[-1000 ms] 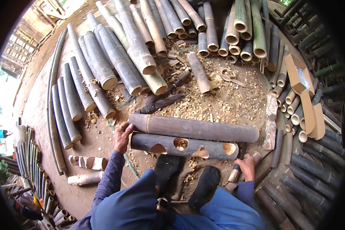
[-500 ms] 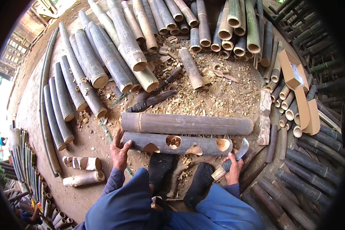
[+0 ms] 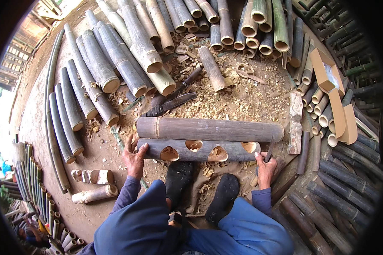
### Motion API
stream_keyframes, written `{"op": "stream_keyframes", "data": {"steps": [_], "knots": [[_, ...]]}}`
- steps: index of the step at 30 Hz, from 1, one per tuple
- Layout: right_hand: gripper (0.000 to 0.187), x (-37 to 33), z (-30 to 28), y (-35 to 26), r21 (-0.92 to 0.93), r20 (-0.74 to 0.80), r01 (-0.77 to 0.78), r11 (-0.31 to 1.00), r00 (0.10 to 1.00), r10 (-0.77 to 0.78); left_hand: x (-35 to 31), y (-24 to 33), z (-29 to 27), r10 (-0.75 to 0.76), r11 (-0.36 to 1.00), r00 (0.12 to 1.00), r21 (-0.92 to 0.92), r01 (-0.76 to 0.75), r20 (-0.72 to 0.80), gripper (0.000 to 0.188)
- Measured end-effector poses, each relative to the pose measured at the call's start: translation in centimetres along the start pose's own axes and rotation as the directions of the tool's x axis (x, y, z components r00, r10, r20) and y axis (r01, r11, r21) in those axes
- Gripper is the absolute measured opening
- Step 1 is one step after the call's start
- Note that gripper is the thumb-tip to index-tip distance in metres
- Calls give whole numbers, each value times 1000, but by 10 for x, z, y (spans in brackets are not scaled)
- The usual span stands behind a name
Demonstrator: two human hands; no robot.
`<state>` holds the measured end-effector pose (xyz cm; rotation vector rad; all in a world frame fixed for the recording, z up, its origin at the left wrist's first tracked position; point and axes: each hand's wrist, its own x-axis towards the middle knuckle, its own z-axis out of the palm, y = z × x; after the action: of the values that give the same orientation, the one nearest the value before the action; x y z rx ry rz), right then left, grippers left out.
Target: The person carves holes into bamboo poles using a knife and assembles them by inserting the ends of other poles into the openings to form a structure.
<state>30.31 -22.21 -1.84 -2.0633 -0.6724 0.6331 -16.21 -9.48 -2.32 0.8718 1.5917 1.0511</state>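
A dark bamboo tube (image 3: pixel 181 152) with several holes cut through its wall lies crosswise in front of my feet. My left hand (image 3: pixel 135 160) grips its left end, thumb on the near side. At the other end, my right hand (image 3: pixel 266 169) has its thumb against the rim while the fingers keep hold of a short curved-blade knife (image 3: pixel 271 148). The blade points away from me; its handle is mostly hidden by the hand. Just beyond, touching the holed tube, lies a thicker uncut bamboo tube (image 3: pixel 212 129).
Wood chips (image 3: pixel 238 100) litter the ground beyond. A dark-bladed large knife (image 3: pixel 174 103) and an upright-lying bamboo piece (image 3: pixel 212 70) rest among them. Bamboo poles (image 3: pixel 100 63) are stacked left, far and right. An open cardboard box (image 3: pixel 325 70) sits at right; two short pieces (image 3: pixel 95 194) lie left.
The holed tube has rolled away from me, so its near holes now face upward. My right hand has come up to the tube's end, and the knife blade has turned more upright.
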Motion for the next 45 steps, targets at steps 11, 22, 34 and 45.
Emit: {"op": "stream_keyframes", "data": {"steps": [11,22,34,45], "knots": [[32,14,-3,-2,-257,40,-25,966,999,36,17,4,-3,-103,990,994,97,107,-44,90],[20,-77,47,-89,163,329,185,969,916,-231,6,-5,-10,-16,995,999,95,19,-29,88],[30,-112,102,-67,-141,669,504,852,683,-294,6,64,75,163,159,633,614,-774,756,157],[19,-111,109,-69,-199,621,501,842,729,-288,9,61,82,131,178,654,631,-755,745,152]]}}
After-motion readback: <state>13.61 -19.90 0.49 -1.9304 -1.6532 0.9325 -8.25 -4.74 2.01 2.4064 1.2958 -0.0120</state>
